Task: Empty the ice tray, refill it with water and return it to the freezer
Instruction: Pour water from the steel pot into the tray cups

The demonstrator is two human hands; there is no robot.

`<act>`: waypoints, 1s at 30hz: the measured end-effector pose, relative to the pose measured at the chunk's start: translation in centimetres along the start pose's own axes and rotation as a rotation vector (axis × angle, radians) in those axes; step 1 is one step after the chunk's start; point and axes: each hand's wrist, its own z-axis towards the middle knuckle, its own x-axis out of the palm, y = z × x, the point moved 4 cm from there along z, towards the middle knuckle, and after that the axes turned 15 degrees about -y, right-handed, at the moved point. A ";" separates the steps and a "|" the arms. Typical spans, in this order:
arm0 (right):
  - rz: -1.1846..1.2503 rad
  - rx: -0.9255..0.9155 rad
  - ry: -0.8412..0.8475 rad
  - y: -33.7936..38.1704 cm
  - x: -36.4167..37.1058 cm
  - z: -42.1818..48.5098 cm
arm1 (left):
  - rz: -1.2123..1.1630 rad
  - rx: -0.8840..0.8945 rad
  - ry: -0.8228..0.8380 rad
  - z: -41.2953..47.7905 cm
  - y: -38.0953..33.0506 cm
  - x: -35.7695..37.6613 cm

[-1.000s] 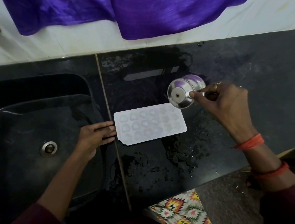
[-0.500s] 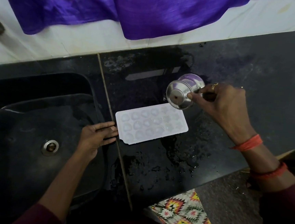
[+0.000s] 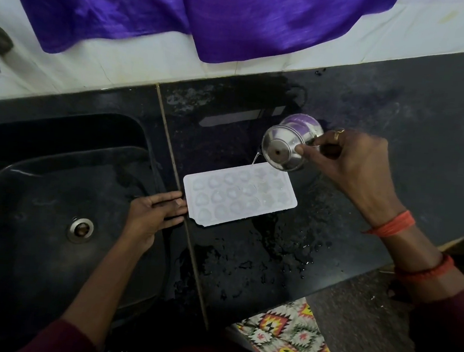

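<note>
White and rectangular, the plastic ice tray (image 3: 239, 194) lay flat on the glossy black stone tabletop (image 3: 413, 113), just right of the thin pale seam (image 3: 171, 153) that divided the slab from the black sink (image 3: 36, 186). Its rounded cavities faced up; several seemed to hold water, though the glare made it hard to tell which.

The left hand (image 3: 151, 213) lay flat with straight, relaxed fingers beside the sink's edge, its fingertips touching the tray's left short end. The right hand (image 3: 349, 163) gripped a small polished steel cup (image 3: 289, 144), thumb and fingers curled round it. The cup was tipped over the tray's far right corner with its base towards the camera. A thin stream of water (image 3: 255, 158) ran from the cup's rim down to the tray's far edge.

A gold-coloured ring (image 3: 338, 134) showed on that hand and orange-red thread bands (image 3: 392, 226) circled the wrist. Spilled droplets (image 3: 289, 242) glistened on the tabletop near the tray. A round metal drain (image 3: 81, 226) sat in the sink's floor. Shiny purple cloth (image 3: 239, 16) hung against the white wall behind.
</note>
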 end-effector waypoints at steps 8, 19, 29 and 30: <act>0.004 -0.014 -0.018 0.0 -0.4 -0.2 | 0.008 0.003 0.007 0.0 0.0 0.0; -0.006 -0.015 0.001 0.1 -0.7 -0.3 | 0.008 0.003 0.009 0.1 0.1 0.0; 0.006 -0.006 0.008 0.2 -0.8 -0.4 | 0.012 0.008 0.002 -0.4 -0.2 0.2; 0.005 -0.004 0.008 0.2 -0.8 -0.4 | 0.014 0.007 0.001 -0.4 -0.2 0.1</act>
